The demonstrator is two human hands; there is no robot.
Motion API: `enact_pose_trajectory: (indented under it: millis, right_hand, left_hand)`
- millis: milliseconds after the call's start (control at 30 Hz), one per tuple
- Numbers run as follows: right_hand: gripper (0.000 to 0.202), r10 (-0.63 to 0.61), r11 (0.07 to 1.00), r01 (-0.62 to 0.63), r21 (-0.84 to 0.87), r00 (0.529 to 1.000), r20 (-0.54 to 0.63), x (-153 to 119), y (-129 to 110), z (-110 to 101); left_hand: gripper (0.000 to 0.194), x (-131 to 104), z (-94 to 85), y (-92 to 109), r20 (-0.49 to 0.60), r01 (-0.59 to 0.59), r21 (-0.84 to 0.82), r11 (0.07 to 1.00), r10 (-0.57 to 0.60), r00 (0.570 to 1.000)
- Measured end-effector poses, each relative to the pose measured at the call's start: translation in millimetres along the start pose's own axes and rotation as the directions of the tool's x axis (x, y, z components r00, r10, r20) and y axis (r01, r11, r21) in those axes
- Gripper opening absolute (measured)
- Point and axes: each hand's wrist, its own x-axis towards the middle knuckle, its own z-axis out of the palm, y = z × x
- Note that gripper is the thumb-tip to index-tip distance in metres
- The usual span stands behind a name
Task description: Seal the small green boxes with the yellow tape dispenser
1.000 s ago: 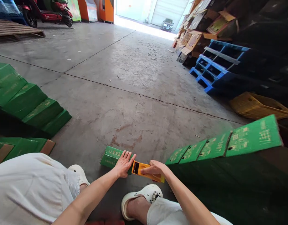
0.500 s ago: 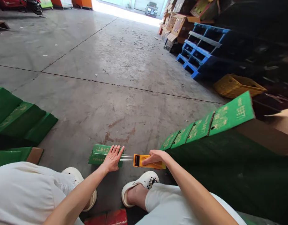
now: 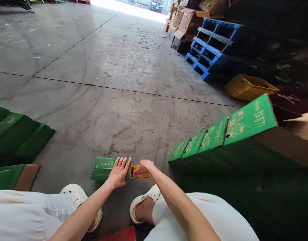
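A closed green cardboard box [image 3: 100,168] with pale printed lettering lies low in front of me, between and just beyond my feet. Across its right end rests my left hand [image 3: 119,172], palm down, fingers stretched out and slightly apart. My right hand [image 3: 145,166] is wrapped round an orange tape dispenser [image 3: 133,171]. The dispenser's dark front end is at the right end of the box, touching it or nearly so. From this angle I cannot make out the tape itself.
Tall green cartons [image 3: 219,134] stand close on my right; more green cartons [image 3: 23,137] are at left. Farther right are a yellow crate [image 3: 246,88], blue pallets [image 3: 206,50] and stacked brown boxes [image 3: 184,21]. A red object [image 3: 121,234] lies between my feet.
My right hand has brought the tape dispenser leftward, up to the box's right end. Shiny strips spanning the gap earlier are no longer visible. My left hand stays on the box.
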Motion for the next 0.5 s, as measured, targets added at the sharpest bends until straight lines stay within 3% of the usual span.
enact_pose_trajectory:
  millis: [200, 367, 500]
  right_hand:
    - [0.051, -0.013, 0.997, 0.01, -0.07, 0.999, -0.044, 3.3, -16.8, 9.7]
    - [0.04, -0.005, 0.996, 0.007, -0.092, 1.0, 0.018, -8.0, -5.3, -9.4]
    - [0.035, -0.018, 0.997, 0.025, -0.072, 0.995, 0.096, -23.0, 6.5, -26.9]
  left_hand:
    - [0.137, 4.0, 4.1, -2.2, 0.012, -0.016, -0.024, 1.0, 0.017, 1.0]
    - [0.141, 7.0, 7.4, -2.7, -0.015, -0.024, -0.034, 0.999, 0.024, 1.0]
    - [0.152, 6.6, -0.1, -5.5, 0.0, -0.055, -0.017, 0.998, 0.055, 0.999]
